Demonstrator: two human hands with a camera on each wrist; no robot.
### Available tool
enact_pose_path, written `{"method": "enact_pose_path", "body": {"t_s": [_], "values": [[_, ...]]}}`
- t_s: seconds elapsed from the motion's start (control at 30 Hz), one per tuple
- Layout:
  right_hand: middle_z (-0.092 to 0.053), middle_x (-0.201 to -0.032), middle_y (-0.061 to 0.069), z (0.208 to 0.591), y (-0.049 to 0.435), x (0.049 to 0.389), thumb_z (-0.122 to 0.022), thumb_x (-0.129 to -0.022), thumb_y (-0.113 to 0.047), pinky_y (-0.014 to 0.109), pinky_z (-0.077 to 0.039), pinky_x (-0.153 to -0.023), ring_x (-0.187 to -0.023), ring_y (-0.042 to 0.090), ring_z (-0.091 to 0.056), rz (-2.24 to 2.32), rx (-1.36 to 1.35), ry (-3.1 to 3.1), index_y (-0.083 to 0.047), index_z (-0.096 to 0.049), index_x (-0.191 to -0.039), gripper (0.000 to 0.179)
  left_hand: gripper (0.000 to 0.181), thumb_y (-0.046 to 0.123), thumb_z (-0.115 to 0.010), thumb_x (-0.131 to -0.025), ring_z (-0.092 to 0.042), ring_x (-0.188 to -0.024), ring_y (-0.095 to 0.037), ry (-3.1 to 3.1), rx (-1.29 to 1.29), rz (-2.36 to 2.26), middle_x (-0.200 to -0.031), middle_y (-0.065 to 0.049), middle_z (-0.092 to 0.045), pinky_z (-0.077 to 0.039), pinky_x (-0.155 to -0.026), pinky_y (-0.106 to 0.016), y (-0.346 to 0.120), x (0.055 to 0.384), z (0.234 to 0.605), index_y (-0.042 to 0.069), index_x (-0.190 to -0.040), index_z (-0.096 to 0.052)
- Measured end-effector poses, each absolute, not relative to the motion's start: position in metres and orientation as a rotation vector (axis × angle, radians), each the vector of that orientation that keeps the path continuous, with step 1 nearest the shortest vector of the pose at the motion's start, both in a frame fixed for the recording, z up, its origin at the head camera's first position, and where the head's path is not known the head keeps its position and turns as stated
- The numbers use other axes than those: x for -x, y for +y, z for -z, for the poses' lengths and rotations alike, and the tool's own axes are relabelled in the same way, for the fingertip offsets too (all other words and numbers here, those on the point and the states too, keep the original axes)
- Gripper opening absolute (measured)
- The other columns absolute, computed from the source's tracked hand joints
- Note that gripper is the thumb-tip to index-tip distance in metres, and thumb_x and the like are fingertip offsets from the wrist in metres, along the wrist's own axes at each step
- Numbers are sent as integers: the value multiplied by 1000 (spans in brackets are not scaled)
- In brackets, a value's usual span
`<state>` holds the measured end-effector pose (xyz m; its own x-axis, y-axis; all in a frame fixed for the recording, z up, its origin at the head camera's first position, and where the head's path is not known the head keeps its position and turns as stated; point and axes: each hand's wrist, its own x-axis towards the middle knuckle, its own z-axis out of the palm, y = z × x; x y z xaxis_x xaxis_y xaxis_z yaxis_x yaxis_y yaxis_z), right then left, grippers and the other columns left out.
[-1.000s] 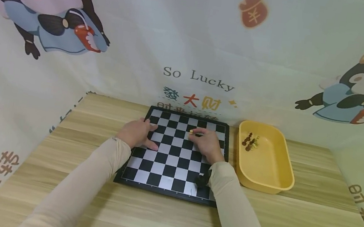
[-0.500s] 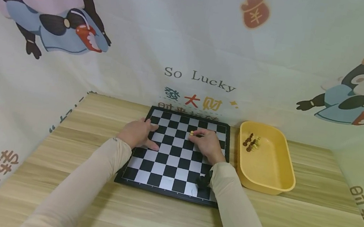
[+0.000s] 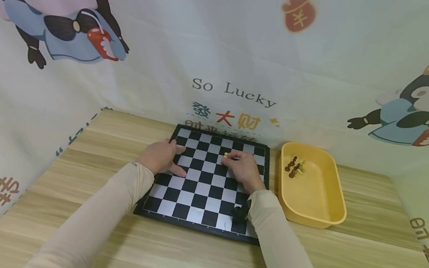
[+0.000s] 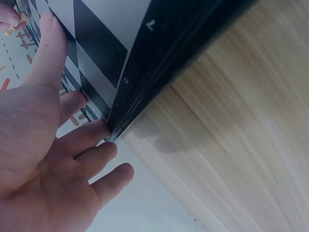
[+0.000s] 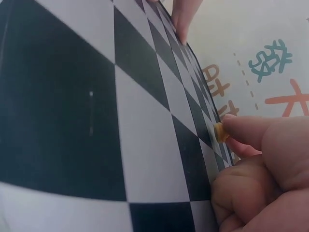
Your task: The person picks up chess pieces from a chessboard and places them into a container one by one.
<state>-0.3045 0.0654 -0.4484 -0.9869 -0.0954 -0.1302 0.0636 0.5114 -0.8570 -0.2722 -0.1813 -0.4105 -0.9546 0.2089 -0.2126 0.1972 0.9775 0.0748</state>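
Observation:
A black-and-white chessboard (image 3: 198,189) lies flat on the wooden table. Over its far right half, my right hand (image 3: 246,170) pinches a small pale-yellow chess piece (image 5: 220,132) between thumb and forefinger, its flat base toward the squares. Whether the base touches the board I cannot tell. Its exact kind is mostly hidden by the fingers. At the board's left edge rests my left hand (image 3: 158,157), thumb over the squares and the other fingers spread along the rim; in the left wrist view these fingers (image 4: 104,159) hold nothing.
To the right of the board stands a yellow plastic tub (image 3: 313,203). Several dark brown and pale-yellow chess pieces (image 3: 295,168) lie at its left side. A printed cloth (image 3: 160,53) hangs behind the wooden table (image 3: 176,261). A black object (image 3: 239,213) sits by the right cuff.
Both hands stay nearly in place. The pale-yellow chess piece in the right fingers shifts very slightly and shows a little more of itself. The head view sways a little.

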Motion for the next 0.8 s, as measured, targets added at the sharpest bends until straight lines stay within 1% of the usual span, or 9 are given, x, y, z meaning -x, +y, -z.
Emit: {"method": "enact_pose_path", "body": {"t_s": [0.07, 0.2, 0.3, 0.37, 0.43, 0.57, 0.67, 0.73, 0.8], "values": [[-70, -120, 9, 449, 65, 304, -73, -93, -27, 22, -42, -66, -83, 16, -54, 1477, 16, 2579, -9, -74, -110, 25, 96, 63, -75, -80, -38, -147, -48, 2902, -302, -79, -161, -30, -35, -41, -118, -53, -182, 272, 411, 14, -156, -43], [-69, -113, 7, 447, 64, 303, -73, -94, -27, 23, -41, -62, -76, 14, -51, 1460, 14, 2577, -9, -73, -110, 24, 96, 62, -75, -80, -37, -148, -48, 2900, -300, -95, -161, -30, -35, -41, -118, -53, -182, 271, 411, 14, -156, -43], [-66, -96, 1, 444, 64, 302, -73, -93, -28, 24, -41, -61, -72, 13, -50, 1440, 38, 2584, -10, -72, -110, 25, 95, 62, -75, -80, -38, -148, -48, 2905, -297, -103, -161, -30, -35, -41, -118, -53, -182, 272, 411, 13, -156, -43], [-59, -82, 0, 441, 66, 302, -74, -93, -29, 25, -39, -57, -64, 14, -47, 1423, 47, 2583, -11, -72, -110, 25, 95, 62, -75, -80, -38, -148, -48, 2907, -298, -100, -161, -30, -35, -41, -118, -53, -182, 271, 410, 13, -156, -43], [-58, -80, -2, 436, 68, 301, -74, -93, -31, 25, -38, -56, -62, 12, -45, 1394, 63, 2595, -12, -72, -110, 25, 95, 62, -75, -80, -37, -148, -47, 2907, -301, -94, -161, -30, -35, -41, -118, -53, -181, 271, 409, 14, -156, -43], [-60, -91, -3, 425, 74, 300, -73, -93, -32, 25, -38, -57, -64, 12, -43, 1377, 101, 2602, -12, -71, -108, 24, 95, 62, -75, -81, -36, -149, -47, 2904, -307, -88, -161, -29, -34, -40, -119, -53, -181, 271, 408, 14, -156, -43], [-56, -75, -5, 417, 79, 299, -73, -94, -29, 26, -34, -52, -55, 12, -39, 1418, 122, 2565, -11, -70, -108, 23, 95, 62, -75, -81, -36, -149, -47, 2903, -303, -86, -162, -29, -34, -40, -119, -53, -181, 272, 409, 14, -156, -43], [-47, -60, -8, 412, 83, 299, -73, -95, -28, 25, -32, -48, -48, 11, -34, 1428, 131, 2552, -11, -70, -110, 23, 95, 62, -75, -81, -35, -149, -47, 2902, -296, -91, -162, -29, -33, -40, -119, -53, -181, 271, 409, 14, -156, -43], [-40, -51, -10, 409, 88, 299, -73, -95, -26, 25, -30, -46, -44, 10, -31, 1437, 140, 2548, -10, -70, -111, 23, 94, 62, -75, -80, -36, -149, -47, 2904, -295, -98, -162, -29, -34, -40, -119, -53, -181, 271, 409, 14, -156, -43]]}}
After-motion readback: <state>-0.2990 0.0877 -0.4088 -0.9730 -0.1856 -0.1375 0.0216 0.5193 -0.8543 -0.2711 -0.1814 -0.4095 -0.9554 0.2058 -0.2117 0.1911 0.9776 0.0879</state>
